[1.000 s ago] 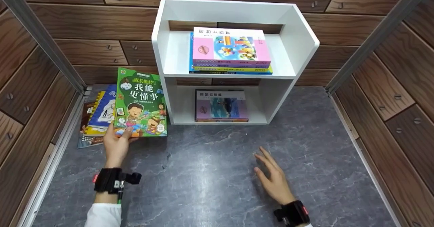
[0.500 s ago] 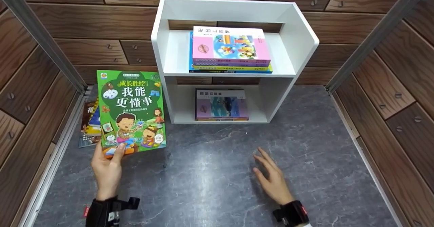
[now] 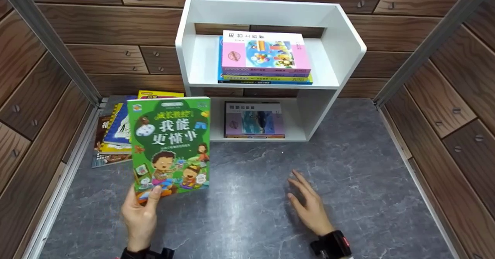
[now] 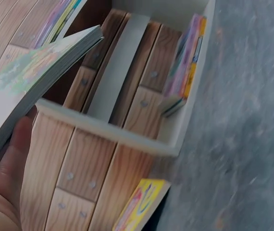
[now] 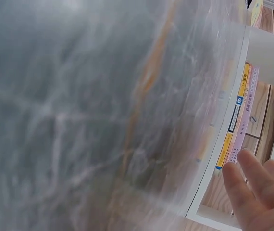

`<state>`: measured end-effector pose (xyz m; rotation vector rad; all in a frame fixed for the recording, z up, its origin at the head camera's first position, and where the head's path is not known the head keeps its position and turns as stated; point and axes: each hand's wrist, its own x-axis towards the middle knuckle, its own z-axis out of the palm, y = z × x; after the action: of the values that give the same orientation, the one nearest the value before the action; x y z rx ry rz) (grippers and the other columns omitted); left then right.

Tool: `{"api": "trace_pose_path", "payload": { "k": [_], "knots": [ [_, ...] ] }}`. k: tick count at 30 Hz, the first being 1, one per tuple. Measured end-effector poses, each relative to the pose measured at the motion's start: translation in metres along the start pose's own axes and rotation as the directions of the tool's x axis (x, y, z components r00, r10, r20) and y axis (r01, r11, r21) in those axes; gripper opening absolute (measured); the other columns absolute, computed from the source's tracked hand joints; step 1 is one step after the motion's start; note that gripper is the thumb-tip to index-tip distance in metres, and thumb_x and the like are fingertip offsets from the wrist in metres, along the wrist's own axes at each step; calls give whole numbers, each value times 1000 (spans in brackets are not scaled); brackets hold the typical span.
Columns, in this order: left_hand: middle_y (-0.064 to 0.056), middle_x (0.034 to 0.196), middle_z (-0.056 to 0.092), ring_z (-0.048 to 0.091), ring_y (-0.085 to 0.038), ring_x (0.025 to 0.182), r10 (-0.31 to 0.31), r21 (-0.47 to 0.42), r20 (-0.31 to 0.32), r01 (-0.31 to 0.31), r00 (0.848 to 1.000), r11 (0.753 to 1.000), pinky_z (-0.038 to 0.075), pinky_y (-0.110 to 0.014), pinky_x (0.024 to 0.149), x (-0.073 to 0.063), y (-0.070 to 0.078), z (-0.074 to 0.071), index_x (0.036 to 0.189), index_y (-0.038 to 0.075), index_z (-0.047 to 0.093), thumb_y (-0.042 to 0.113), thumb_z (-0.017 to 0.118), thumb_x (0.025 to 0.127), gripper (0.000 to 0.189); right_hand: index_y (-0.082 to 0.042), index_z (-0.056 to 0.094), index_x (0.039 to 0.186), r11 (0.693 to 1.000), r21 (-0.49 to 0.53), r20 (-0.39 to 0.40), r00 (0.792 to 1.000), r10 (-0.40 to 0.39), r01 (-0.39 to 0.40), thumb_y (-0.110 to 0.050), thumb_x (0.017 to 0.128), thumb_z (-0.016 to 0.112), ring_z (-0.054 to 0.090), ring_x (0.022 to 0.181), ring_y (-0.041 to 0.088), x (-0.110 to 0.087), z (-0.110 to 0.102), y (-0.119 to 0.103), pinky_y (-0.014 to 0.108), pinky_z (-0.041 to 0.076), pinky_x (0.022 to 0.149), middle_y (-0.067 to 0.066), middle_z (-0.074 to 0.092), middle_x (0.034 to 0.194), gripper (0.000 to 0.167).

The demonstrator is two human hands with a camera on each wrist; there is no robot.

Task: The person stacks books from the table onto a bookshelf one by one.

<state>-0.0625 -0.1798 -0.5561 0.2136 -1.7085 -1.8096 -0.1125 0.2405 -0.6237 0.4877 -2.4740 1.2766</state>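
Note:
A green picture book [image 3: 170, 147] with cartoon children on its cover is held up off the floor by my left hand [image 3: 141, 216]. The thumb lies on the front cover at the lower left corner, with the fingers behind. In the left wrist view the book [image 4: 31, 82] shows its thick page edge, gripped between thumb and fingers. My right hand [image 3: 309, 205] hovers over the grey floor, fingers extended and holding nothing. The white two-tier shelf [image 3: 352, 46] stands ahead, with a book stack [image 3: 267, 54] on the upper tier and a shorter stack [image 3: 255, 118] on the lower.
Left of the shelf, partly behind the green book, lie a blue book [image 3: 118, 129], a brown book [image 3: 100, 135] and a yellow book [image 3: 160, 94]. Wood-patterned walls [image 3: 433, 92] and metal rails [image 3: 65, 189] border the grey floor [image 3: 247, 212].
The left hand lifted the green book off the pile by the shelf, drew it back toward me, then moved it right, uncovering a yellow book. The right hand barely moved.

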Motion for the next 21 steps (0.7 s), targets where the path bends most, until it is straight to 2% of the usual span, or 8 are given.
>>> {"api": "trace_pose_path", "payload": {
  "k": [4,6,9,11,14,17,19,21],
  "knots": [
    [22,108,87,82,4,95,51,-6,101,-51,994,999,66,-13,82,-9,-4,15,127,-17,74,-18,74,103,23,6,71,153,997,58,34,998,49,-51,0,109,77,57,151,-11,1,1,-7,5,45,122,30,68,164,44],
    [24,109,87,82,5,94,76,-28,153,-73,985,997,66,-12,82,-11,-8,25,128,-27,66,-18,74,103,27,6,68,157,990,93,68,993,100,-107,-1,111,75,69,148,3,3,2,-12,16,56,121,28,70,163,47],
    [26,109,86,81,6,94,99,-57,221,-89,970,994,66,-12,82,-15,-15,39,129,-30,64,-19,73,103,29,2,65,162,970,137,120,975,185,-201,-2,113,73,77,145,27,6,6,-21,35,64,121,24,72,163,50],
    [20,108,87,81,6,94,98,-79,259,-80,961,994,66,-13,81,-17,-19,50,128,-29,64,-20,72,103,28,3,63,165,958,160,144,966,215,-237,-3,114,71,76,143,39,9,9,-27,40,65,121,22,71,164,51],
    [-7,106,91,80,6,96,107,-72,320,-89,941,993,67,-15,81,-20,-25,65,129,-27,67,-20,72,103,27,7,56,168,943,227,167,964,207,-242,-2,116,68,78,143,30,13,13,-34,33,64,118,27,68,167,54],
    [-36,108,83,79,6,99,124,-70,381,-105,916,992,68,-16,81,-23,-30,81,131,-24,70,-18,72,104,28,12,47,172,926,297,183,965,186,-235,0,118,63,78,141,22,16,17,-42,25,63,115,35,62,168,57],
    [-42,109,79,79,6,99,127,-74,419,-105,899,992,67,-16,81,-25,-32,91,131,-24,70,-17,72,105,27,16,42,172,907,336,191,961,200,-255,-1,119,60,77,141,12,18,18,-48,21,61,114,41,59,168,59],
    [-43,109,79,79,5,98,106,-85,451,-76,886,994,68,-17,81,-28,-33,101,130,-24,70,-16,72,105,27,18,40,172,887,368,191,956,224,-281,-2,120,60,72,140,-1,20,20,-52,16,58,114,45,56,167,59]
  ]
}}
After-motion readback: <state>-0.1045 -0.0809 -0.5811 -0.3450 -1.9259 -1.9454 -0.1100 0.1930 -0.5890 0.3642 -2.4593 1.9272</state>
